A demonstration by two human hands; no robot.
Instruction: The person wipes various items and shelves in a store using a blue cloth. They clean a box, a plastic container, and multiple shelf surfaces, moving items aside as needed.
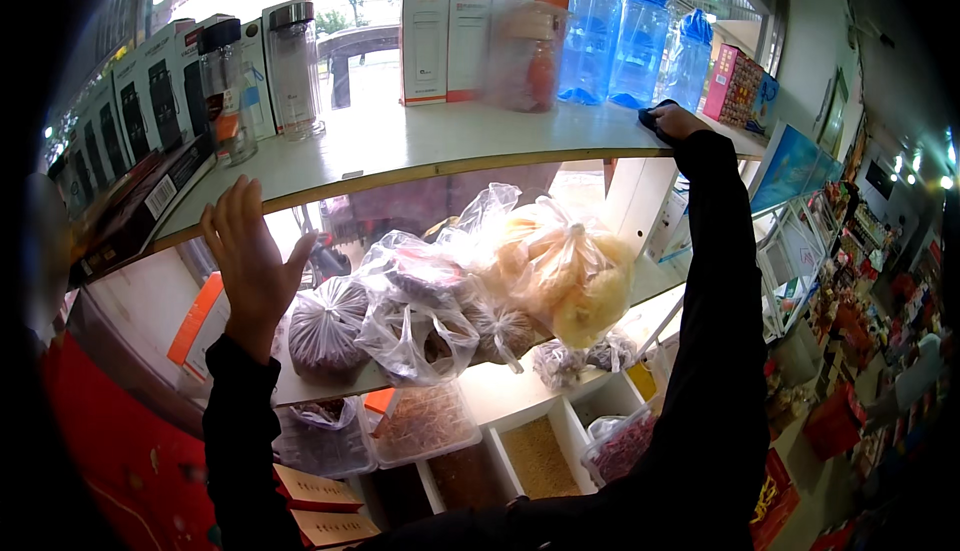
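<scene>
A dark cloth [649, 121] is bunched under my right hand [679, 121], which presses it to the white top shelf [442, 130] near the right end. Close by stand several blue plastic water bottles [640, 40] in clear wrap. My left hand [251, 251] is raised with fingers apart and holds nothing. Its fingertips are at the shelf's front edge on the left; whether they touch it I cannot tell. Behind that hand are a glass bottle with a black lid [225, 93] and a clear bottle with a metallic lid [295, 70].
Boxed vacuum cups [150, 100] line the shelf's left end, with a dark box [150, 206] lying in front. White boxes [425, 44] stand mid-shelf. Tied plastic bags [570, 258] of dry goods fill the lower shelf. Below are divided bins [540, 453] and a plastic tub [427, 423].
</scene>
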